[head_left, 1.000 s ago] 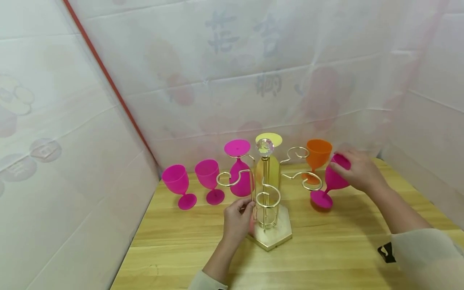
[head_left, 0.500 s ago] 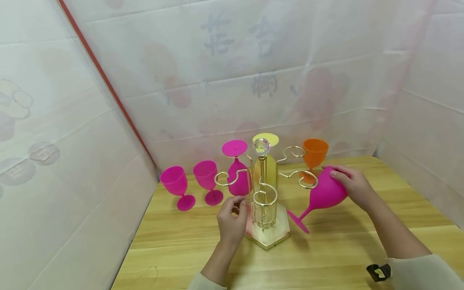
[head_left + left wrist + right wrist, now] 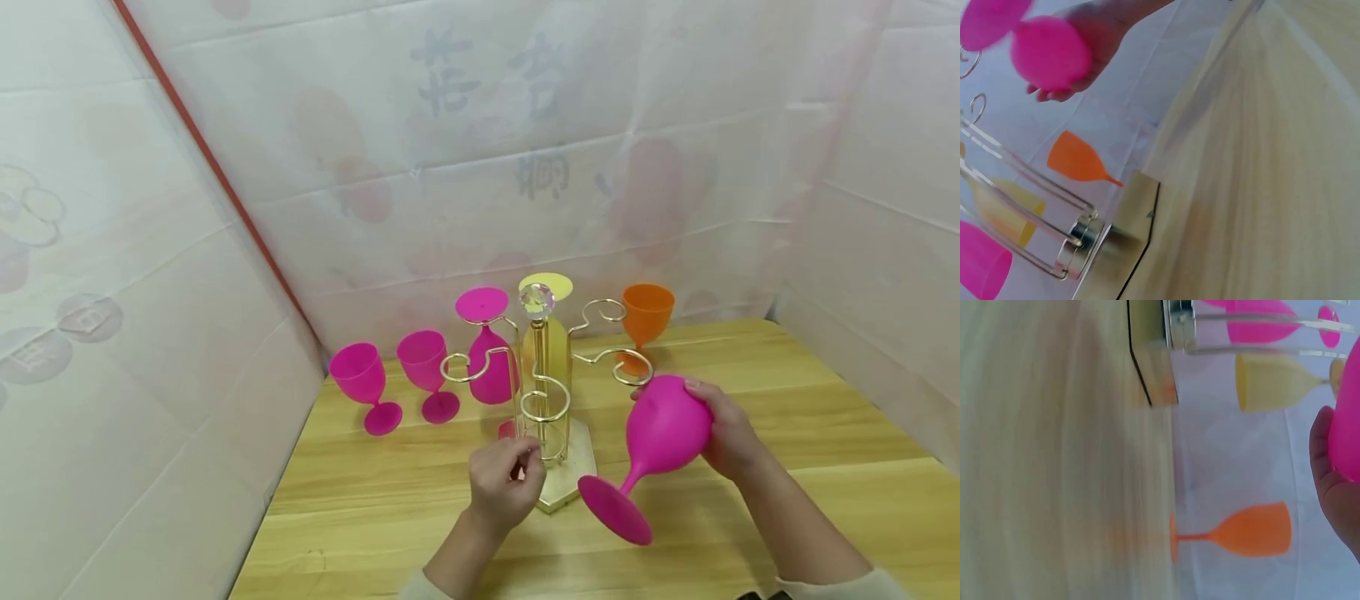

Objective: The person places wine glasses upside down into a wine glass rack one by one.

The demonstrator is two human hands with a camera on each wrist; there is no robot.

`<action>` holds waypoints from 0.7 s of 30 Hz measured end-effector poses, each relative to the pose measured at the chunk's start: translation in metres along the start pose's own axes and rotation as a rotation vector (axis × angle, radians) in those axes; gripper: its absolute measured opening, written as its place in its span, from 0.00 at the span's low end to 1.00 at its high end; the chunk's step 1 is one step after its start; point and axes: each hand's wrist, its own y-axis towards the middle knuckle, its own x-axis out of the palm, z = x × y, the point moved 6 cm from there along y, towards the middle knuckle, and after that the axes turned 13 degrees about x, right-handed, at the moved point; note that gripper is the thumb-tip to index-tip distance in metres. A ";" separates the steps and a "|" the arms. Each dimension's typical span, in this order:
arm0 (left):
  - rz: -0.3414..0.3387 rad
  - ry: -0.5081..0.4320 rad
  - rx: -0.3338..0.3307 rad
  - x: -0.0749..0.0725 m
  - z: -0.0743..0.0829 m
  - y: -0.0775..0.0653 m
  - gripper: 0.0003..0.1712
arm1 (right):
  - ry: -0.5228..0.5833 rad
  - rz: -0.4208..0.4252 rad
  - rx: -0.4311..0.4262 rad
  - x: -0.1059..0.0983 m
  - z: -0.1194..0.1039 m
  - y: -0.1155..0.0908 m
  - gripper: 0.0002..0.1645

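Observation:
My right hand [image 3: 729, 433] holds a pink goblet [image 3: 667, 425] round its bowl, with the goblet tilted and its foot pointing down and left. In the left wrist view, that goblet [image 3: 1050, 53] is seen foot-on. A gold wire rack [image 3: 570, 467] with a crystal knob and curled arms stands on a hexagonal base. My left hand [image 3: 504, 482] is at the front of the rack, fingers loosely curled, fingertips overlapping its lower wires. On the rack, a pink goblet [image 3: 491, 367] and a yellow goblet [image 3: 557, 350] hang upside down. The left hand itself is outside the left wrist view.
Two pink goblets [image 3: 358, 372] stand upright left of the rack. An orange goblet [image 3: 648, 312] stands upright behind the held one. The wooden table [image 3: 360, 517] meets printed white cloth walls [image 3: 300, 208] at the back and sides.
My right hand has brought the pink goblet off the table, left and toward me, tipping its foot forward. My left hand has left the rack's left side and come round to its front.

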 end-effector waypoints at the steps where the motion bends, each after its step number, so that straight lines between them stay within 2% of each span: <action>1: -0.023 -0.010 0.008 0.003 0.002 0.000 0.07 | 0.048 -0.046 0.006 0.005 0.001 0.000 0.35; 3: -0.072 -0.021 0.020 0.009 0.007 -0.002 0.06 | 0.139 -0.114 0.009 0.016 0.003 0.000 0.37; 7: -0.157 -0.017 0.038 0.020 0.019 -0.001 0.08 | 0.296 -0.181 -0.014 0.036 0.007 0.001 0.40; 12: -0.257 -0.063 0.019 0.031 0.028 0.001 0.33 | 0.447 -0.264 -0.003 0.062 0.017 0.002 0.44; 16: -0.318 -0.105 -0.026 0.036 0.031 0.003 0.48 | 0.474 -0.242 0.031 0.076 0.027 0.003 0.45; 21: -0.351 -0.140 -0.095 0.041 0.033 0.003 0.57 | 0.490 -0.171 0.070 0.083 0.042 0.003 0.44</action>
